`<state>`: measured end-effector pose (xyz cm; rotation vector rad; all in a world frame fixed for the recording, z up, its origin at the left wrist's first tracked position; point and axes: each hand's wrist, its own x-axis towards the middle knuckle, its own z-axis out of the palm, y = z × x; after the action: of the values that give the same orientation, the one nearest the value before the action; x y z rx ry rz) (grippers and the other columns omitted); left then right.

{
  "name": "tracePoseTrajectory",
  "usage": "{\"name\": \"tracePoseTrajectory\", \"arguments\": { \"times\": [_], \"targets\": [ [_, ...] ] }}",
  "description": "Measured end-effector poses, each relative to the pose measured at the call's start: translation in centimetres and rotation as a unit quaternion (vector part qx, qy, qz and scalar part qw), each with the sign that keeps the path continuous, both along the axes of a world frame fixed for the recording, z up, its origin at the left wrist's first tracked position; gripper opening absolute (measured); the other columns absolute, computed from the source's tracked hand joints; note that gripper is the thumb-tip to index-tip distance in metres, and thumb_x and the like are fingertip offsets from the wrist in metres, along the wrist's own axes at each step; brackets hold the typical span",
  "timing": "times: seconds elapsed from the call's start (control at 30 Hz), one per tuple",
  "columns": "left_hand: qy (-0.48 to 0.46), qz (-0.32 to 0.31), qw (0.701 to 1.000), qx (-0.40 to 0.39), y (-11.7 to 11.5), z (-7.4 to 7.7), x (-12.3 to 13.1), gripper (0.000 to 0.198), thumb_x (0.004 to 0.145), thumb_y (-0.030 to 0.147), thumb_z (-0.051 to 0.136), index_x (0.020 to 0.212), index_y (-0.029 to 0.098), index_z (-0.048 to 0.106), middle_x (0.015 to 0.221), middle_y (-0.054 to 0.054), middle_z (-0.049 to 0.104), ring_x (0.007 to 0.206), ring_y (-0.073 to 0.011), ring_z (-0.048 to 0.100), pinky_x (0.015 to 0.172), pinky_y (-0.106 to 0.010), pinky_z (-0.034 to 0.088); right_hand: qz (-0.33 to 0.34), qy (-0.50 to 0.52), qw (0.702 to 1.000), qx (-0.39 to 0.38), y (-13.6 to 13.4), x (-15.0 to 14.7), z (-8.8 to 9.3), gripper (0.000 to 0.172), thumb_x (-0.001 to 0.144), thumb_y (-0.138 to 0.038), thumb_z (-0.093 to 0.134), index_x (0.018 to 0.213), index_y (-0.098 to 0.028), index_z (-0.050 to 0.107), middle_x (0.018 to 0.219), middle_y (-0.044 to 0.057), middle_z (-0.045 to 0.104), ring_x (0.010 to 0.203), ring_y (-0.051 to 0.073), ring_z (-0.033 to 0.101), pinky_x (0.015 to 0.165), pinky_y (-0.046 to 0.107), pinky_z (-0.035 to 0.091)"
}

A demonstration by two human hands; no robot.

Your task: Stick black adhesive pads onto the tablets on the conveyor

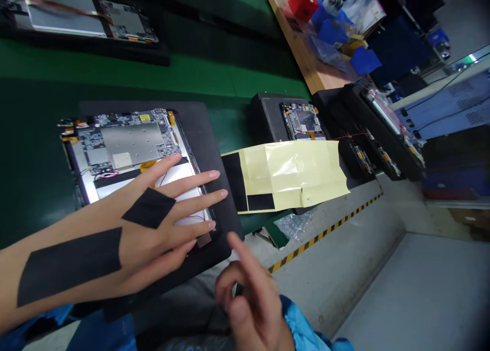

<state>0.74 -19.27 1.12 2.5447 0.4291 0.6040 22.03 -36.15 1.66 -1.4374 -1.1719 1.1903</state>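
My left hand (153, 228) rests open, with fingers spread, over the lower part of an opened tablet (132, 141) whose circuit board and silvery battery area show. Stuck to the back of that hand is a black tape piece (149, 208), and a longer black tape strip (71, 264) lies on the wrist and forearm. The tablet lies on a black foam pad (202, 136). My right hand (252, 295), slightly blurred, is raised near the pad's front corner with its index finger extended and other fingers curled. Nothing held shows in it. A yellow backing sheet (302, 172) with black tape pieces lies to the right.
Another opened tablet (126, 21) lies at the upper left of the green bench (214, 77). Past the yellow sheet is a smaller opened device (302, 121) on black foam. Several more stand at the right. A wooden table (312, 72) holds red and blue bins.
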Motion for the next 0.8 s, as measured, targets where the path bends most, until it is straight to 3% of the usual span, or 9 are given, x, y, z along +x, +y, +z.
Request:
{"name": "tracePoseTrajectory", "arguments": {
  "times": [0.07, 0.13, 0.23, 0.37, 0.5, 0.67, 0.8],
  "targets": [
    [0.008, -0.001, 0.999, 0.037, 0.4, 0.2, -0.2, 0.043, 0.108, 0.019, 0.049, 0.145, 0.035, 0.066, 0.180, 0.006, 0.042, 0.174, -0.0250, 0.022, 0.145, -0.058, -0.003, 0.098, -0.135, 0.986, -0.001, 0.8, 0.8, 0.5, 0.068, 0.113, -0.049, 0.059, 0.172, -0.018, 0.047, 0.077, 0.004, 0.074, 0.063, 0.018, 0.065, 0.069, 0.034, 0.058],
    [-0.011, 0.014, 0.999, 0.035, 1.0, 0.2, -0.2, 0.043, 0.110, 0.021, 0.049, 0.146, 0.039, 0.065, 0.175, 0.005, 0.050, 0.171, -0.0244, 0.029, 0.144, -0.060, 0.004, 0.157, -0.250, 0.955, -0.009, 1.8, 1.2, 1.0, 0.068, 0.116, -0.046, 0.053, 0.174, -0.014, 0.041, 0.071, 0.002, 0.072, 0.057, 0.017, 0.062, 0.063, 0.032, 0.055],
    [-0.037, 0.053, 0.997, 0.052, 2.2, 0.0, 0.0, 0.036, 0.108, 0.021, 0.054, 0.132, 0.041, 0.072, 0.157, 0.003, 0.067, 0.160, -0.0278, 0.047, 0.141, -0.064, 0.010, 0.191, -0.393, 0.898, 0.047, 3.0, 1.5, 1.9, 0.062, 0.119, -0.043, 0.043, 0.171, -0.007, 0.045, 0.074, 0.007, 0.077, 0.059, 0.021, 0.067, 0.057, 0.031, 0.051],
    [-0.022, 0.024, 0.997, 0.063, 3.7, 0.1, 1.4, 0.025, 0.110, 0.023, 0.055, 0.103, 0.031, 0.078, 0.128, -0.001, 0.077, 0.137, -0.0250, 0.063, 0.139, -0.054, 0.018, 0.222, -0.495, 0.830, 0.131, 4.1, 2.1, 3.5, 0.059, 0.121, -0.039, 0.033, 0.156, 0.000, 0.060, 0.079, 0.010, 0.080, 0.060, 0.024, 0.074, 0.050, 0.034, 0.049],
    [0.006, -0.027, 1.000, -0.007, 4.9, 1.1, 3.3, 0.032, 0.112, 0.027, 0.054, 0.087, 0.027, 0.074, 0.095, 0.001, 0.071, 0.101, -0.0189, 0.065, 0.127, -0.041, 0.030, 0.240, -0.471, 0.824, 0.203, 5.1, 2.7, 4.3, 0.056, 0.122, -0.042, 0.033, 0.148, -0.005, 0.065, 0.083, 0.007, 0.080, 0.065, 0.022, 0.076, 0.052, 0.035, 0.053],
    [0.054, -0.104, 0.987, -0.114, 7.1, 1.4, 5.4, 0.020, 0.098, 0.021, 0.071, 0.079, 0.026, 0.073, 0.083, 0.005, 0.070, 0.086, -0.0167, 0.062, 0.109, -0.035, 0.034, 0.257, -0.470, 0.818, 0.207, 5.5, 2.7, 3.3, 0.058, 0.123, -0.044, 0.030, 0.147, -0.006, 0.066, 0.081, 0.007, 0.082, 0.063, 0.022, 0.078, 0.052, 0.034, 0.053],
    [0.114, -0.138, 0.976, -0.121, 8.9, 1.6, 6.8, 0.020, 0.088, 0.017, 0.078, 0.071, 0.026, 0.070, 0.074, 0.006, 0.071, 0.076, -0.0165, 0.063, 0.097, -0.035, 0.037, 0.256, -0.451, 0.834, 0.186, 5.7, 2.7, 2.8, 0.061, 0.122, -0.048, 0.029, 0.149, -0.004, 0.062, 0.083, 0.009, 0.083, 0.065, 0.023, 0.080, 0.053, 0.034, 0.054]
  ]
}}
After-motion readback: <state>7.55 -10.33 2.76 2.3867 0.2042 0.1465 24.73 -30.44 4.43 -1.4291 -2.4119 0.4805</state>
